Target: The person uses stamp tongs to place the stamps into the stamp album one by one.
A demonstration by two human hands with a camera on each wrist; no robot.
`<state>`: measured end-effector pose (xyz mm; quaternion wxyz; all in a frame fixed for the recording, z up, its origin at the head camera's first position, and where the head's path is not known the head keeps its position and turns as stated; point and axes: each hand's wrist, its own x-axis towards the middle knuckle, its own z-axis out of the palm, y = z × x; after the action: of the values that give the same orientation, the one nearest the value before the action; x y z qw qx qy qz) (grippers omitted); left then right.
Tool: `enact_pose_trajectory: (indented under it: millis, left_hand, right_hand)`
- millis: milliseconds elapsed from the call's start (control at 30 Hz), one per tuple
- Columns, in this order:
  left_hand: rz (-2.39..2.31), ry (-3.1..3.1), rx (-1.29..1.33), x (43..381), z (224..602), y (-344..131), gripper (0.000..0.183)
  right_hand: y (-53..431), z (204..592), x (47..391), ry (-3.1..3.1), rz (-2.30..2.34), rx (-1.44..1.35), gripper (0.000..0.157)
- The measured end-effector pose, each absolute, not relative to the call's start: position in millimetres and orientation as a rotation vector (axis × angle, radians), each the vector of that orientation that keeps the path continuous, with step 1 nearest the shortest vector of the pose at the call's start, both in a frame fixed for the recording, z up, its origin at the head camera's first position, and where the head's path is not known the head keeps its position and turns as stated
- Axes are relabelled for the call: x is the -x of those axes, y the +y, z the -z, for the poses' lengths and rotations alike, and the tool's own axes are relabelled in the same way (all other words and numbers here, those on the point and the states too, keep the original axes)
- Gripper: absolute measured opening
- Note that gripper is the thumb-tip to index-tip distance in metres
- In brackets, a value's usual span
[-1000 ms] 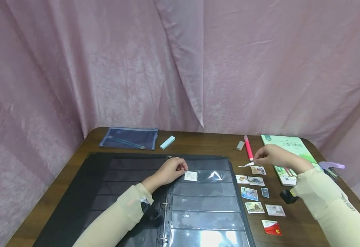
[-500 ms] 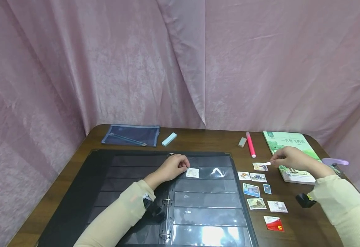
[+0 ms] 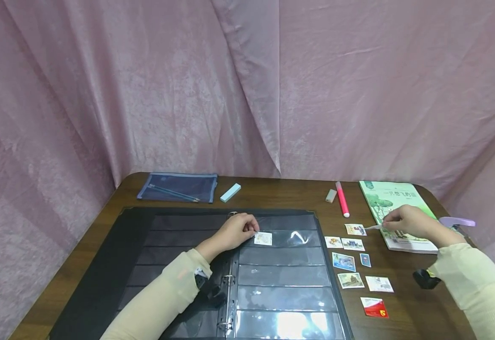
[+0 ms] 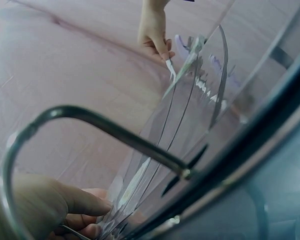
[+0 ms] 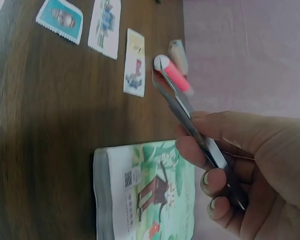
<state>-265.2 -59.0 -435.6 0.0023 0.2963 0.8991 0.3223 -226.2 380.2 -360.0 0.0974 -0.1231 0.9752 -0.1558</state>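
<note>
In the head view, my left hand (image 3: pixel 234 232) pinches the edge of a clear pocket in an open stamp album (image 3: pixel 285 277). A pale stamp (image 3: pixel 263 239) lies in that pocket row, right beside the fingertips. In the left wrist view, the thumb and fingers meet at the clear plastic behind a metal binder ring (image 4: pixel 90 122). My right hand (image 3: pixel 413 221) holds slim bent-tip tweezers (image 5: pixel 179 111) over the green book's left edge. Their tips are apart with nothing between them, near the topmost loose stamp (image 3: pixel 355 229).
Several loose stamps (image 3: pixel 351 280) and a red-and-white one (image 3: pixel 374 307) lie right of the album. A green book (image 3: pixel 400 196), purple-handled tool (image 3: pixel 457 221), pink marker (image 3: pixel 342 200) and small eraser (image 3: pixel 331 195) stand behind. A blue mesh pouch (image 3: pixel 178 188) and pale blue block (image 3: pixel 230 192) are back left.
My right hand has moved right with the tweezers, from above the topmost loose stamp to over the green book's edge. The left hand stays at the pocket.
</note>
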Motion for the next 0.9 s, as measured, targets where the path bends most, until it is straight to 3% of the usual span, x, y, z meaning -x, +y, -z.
enact_pose_trajectory:
  millis: [900]
  left_hand:
    - [-0.977,2.796,-0.931,265.9,436.3,-59.2,0.004]
  right_hand:
    - [391.2,373.1,237.5,2.879,0.427,0.353,0.011]
